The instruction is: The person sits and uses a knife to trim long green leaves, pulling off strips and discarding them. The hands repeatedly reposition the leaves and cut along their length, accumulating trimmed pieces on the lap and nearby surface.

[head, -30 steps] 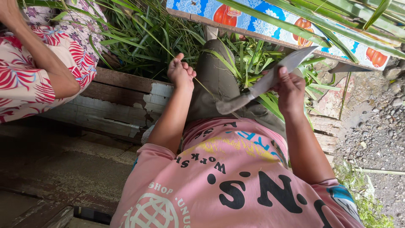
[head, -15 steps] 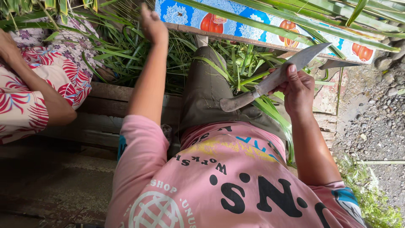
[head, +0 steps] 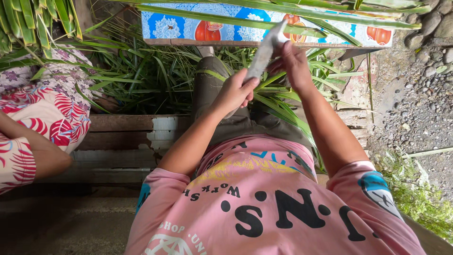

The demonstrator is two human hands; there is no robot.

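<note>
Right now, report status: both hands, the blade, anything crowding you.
Left hand gripping the low end of the long blade. Right hand closed on it higher up. Long green leaves piled past the knees; another person's arm at left, apart.

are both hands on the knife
Yes, the left hand grips the lower part of the knife while the right hand holds it near the upper end.

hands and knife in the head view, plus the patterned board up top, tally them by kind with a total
hands: 2, left hand on the knife's lower part, right hand by its upper part
knife: 1
patterned board: 1
total: 4
</note>
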